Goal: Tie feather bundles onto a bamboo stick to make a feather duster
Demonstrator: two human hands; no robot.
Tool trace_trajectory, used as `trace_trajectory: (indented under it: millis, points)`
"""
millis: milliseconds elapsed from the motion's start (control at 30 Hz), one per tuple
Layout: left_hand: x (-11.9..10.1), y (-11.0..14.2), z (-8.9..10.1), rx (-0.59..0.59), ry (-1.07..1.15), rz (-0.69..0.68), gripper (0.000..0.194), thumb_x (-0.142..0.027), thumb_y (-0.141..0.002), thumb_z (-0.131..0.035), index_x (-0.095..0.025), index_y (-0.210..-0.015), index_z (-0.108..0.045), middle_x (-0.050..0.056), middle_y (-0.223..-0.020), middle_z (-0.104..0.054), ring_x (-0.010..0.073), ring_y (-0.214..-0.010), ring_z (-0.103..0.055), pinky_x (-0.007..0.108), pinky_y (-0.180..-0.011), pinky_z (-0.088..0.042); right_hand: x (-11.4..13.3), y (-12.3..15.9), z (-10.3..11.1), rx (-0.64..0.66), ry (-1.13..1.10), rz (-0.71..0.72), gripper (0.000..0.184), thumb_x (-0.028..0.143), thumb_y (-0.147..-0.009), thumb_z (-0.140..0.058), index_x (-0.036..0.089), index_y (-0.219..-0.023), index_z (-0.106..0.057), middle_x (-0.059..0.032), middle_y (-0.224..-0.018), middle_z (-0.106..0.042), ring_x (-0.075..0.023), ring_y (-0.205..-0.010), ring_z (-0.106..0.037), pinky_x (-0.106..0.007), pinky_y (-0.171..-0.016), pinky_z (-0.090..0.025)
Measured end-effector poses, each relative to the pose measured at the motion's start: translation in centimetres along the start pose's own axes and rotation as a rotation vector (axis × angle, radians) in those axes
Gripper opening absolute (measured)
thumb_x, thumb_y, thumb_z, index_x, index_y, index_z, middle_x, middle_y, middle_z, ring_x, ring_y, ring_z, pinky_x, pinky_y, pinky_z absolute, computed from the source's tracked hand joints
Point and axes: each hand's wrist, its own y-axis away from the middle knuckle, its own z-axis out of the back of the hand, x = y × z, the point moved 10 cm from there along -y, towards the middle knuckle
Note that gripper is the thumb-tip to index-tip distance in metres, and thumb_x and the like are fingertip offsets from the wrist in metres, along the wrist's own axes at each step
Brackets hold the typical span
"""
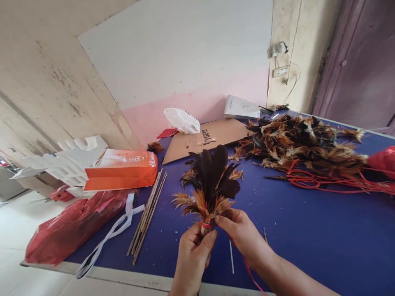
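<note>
My left hand (193,257) is closed around the base of a feather bundle (210,181) of dark brown and orange feathers, held upright over the blue table (308,230). A red string (206,225) wraps the bundle's base. My right hand (240,234) pinches that base from the right, and a red strand (253,276) trails down below it. Both hands sit at the table's near edge.
A big heap of loose feathers (305,144) with red scissors (305,179) and red cord lies at the right. Thin wooden sticks (148,213) lie left of my hands. An orange paper bag (121,172), red plastic bag (74,224), cardboard sheet (206,137) and white bag (182,120) sit farther back.
</note>
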Motion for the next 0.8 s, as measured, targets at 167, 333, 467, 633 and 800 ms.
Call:
trace_trajectory:
  millis: [167,333,467,633,800]
  points:
    - [-1.0,-0.2,0.8,-0.026,-0.203,-0.115,0.03,-0.046,-0.072,-0.058,-0.017,-0.066,-0.05,-0.008,-0.046,-0.028,0.0048,-0.037,-0.023,0.018,-0.036,-0.019,1.1,0.2,0.2,-0.031,0.178,0.102,0.019,0.028,-0.075,-0.056,0.014,-0.084,-0.066,-0.0048,-0.08,-0.067,-0.0198,-0.081,-0.061,-0.03,-0.079,-0.046]
    - [-2.7,0.2,0.6,-0.055,-0.35,-0.276,0.023,-0.039,-0.078,-0.052,-0.018,-0.069,-0.054,-0.005,-0.05,-0.037,0.0085,-0.045,-0.031,0.02,-0.044,-0.027,1.7,0.4,0.6,-0.07,0.391,0.113,0.018,0.024,-0.076,-0.052,0.015,-0.083,-0.067,-0.0032,-0.078,-0.067,-0.0197,-0.08,-0.06,-0.027,-0.073,-0.047]
    - [-3.5,0.5,0.5,-0.134,-0.388,-0.346,0.021,-0.037,-0.078,-0.052,-0.018,-0.075,-0.059,-0.002,-0.054,-0.045,0.0122,-0.051,-0.042,0.021,-0.049,-0.033,1.1,0.2,0.8,-0.07,0.397,0.104,0.021,0.026,-0.077,-0.052,0.014,-0.088,-0.066,-0.0043,-0.079,-0.066,-0.0189,-0.08,-0.059,-0.026,-0.072,-0.046]
    - [-2.9,0.6,1.8,-0.226,-0.344,-0.375,0.028,-0.04,-0.079,-0.049,-0.018,-0.094,-0.058,-0.001,-0.053,-0.049,0.0143,-0.047,-0.044,0.023,-0.047,-0.036,-1.2,0.0,1.1,-0.069,0.468,-0.02,0.022,0.03,-0.076,-0.054,0.013,-0.086,-0.063,0.0006,-0.055,-0.055,-0.0105,-0.05,-0.048,-0.02,-0.049,-0.038]
    - [-2.3,0.5,2.5,-0.253,-0.349,-0.361,0.032,-0.044,-0.08,-0.047,-0.017,-0.094,-0.057,-0.002,-0.052,-0.047,0.0119,-0.043,-0.04,0.023,-0.044,-0.034,-1.7,0.1,1.0,-0.029,0.598,-0.044,0.025,0.03,-0.078,-0.048,0.013,-0.07,-0.064,0.0003,-0.056,-0.054,-0.0091,-0.05,-0.042,-0.02,-0.047,-0.032]
